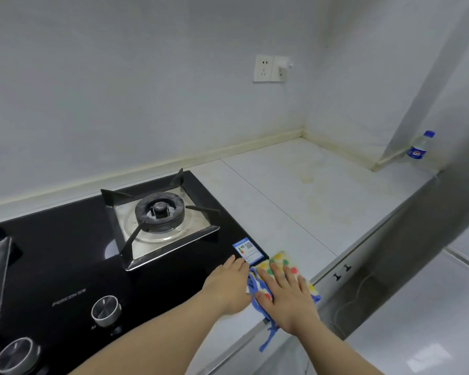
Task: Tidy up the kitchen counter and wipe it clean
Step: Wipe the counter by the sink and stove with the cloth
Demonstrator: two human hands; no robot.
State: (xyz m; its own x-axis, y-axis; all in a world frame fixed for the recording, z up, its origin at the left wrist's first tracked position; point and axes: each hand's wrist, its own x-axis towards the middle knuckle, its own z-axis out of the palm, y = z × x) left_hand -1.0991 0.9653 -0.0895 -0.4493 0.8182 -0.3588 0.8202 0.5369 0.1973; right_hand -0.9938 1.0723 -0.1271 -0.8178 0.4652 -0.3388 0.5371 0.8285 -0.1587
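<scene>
Currently the right hand [287, 296], fingers spread, is pressing the cloth [283, 261] flat, left hand [232, 282] lying flat alongside, stained counter [282, 201] stretching far-right.

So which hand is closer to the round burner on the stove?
Left. The left hand lies flat on the black stove, in front and right of the burner. The right hand is farther right, off the stove, pressing the dotted cloth on the counter.

Black hob [65, 266]: brand "PERCEN" printed on front glass. Blue sticker [248, 250] at hob corner: QR code, print illegible.
</scene>
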